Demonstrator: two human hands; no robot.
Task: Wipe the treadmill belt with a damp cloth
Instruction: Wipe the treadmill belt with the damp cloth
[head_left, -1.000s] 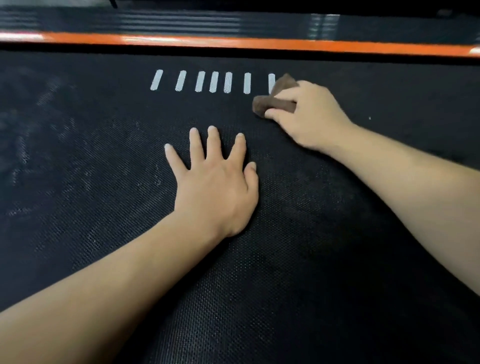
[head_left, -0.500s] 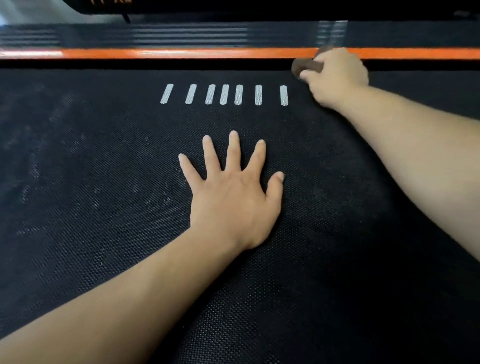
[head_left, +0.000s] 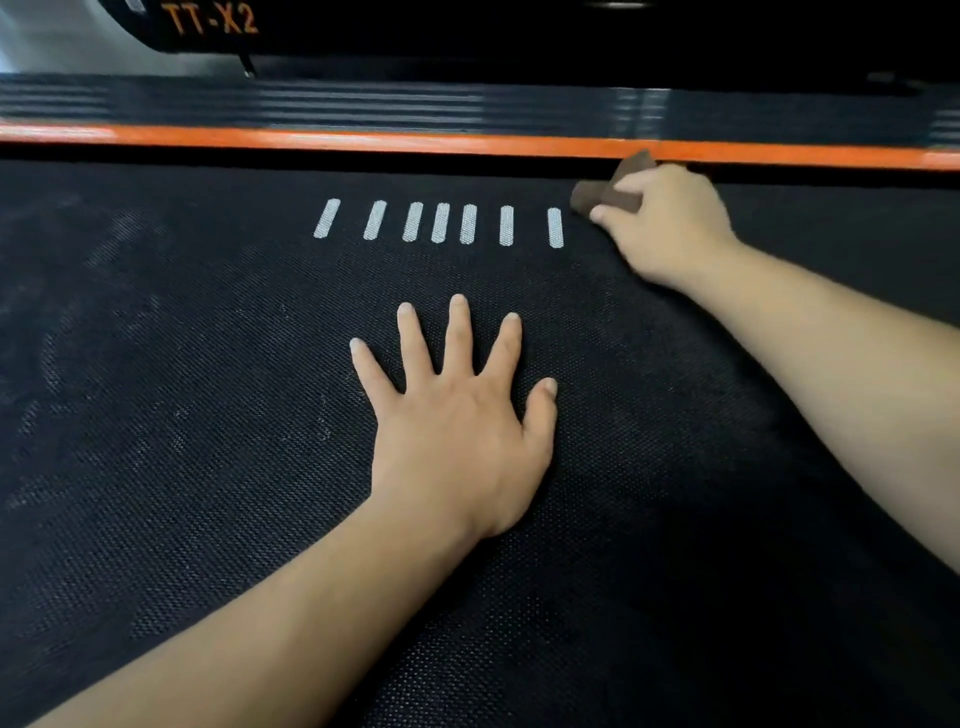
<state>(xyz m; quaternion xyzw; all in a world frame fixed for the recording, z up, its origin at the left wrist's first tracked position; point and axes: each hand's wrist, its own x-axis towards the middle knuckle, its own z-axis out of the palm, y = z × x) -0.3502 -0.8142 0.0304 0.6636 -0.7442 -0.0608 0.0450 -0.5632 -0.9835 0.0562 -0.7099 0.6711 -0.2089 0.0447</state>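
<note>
Plainly a wiping stroke was under way near the top edge of the belt (head_left: 208, 467): the right hand (head_left: 670, 223), in the upper right of the frame, had its fingers (head_left: 605, 213) clenched round a bunched brown cloth (head_left: 608, 195), which lay on the belt just right of the last white bar (head_left: 555, 227) and just below the orange rail (head_left: 363, 139). The left hand (head_left: 457, 415) lay flat at the centre of the frame, fingers released and spread, bracing on the belt and holding nothing. To do this step well, the cloth probably wanted opening out flatter so more of it met the textured surface, with firm, overlapping passes, and the grey smudges at the left of the frame looked to be still unwiped. The bracing hand would need to shift so the patch beneath it got cleaned too. Compared with half a second earlier, the cloth had come down from the rail, where it had sat against the orange strip, toward the row of bars; the left hand had kept its spread pose.
</note>
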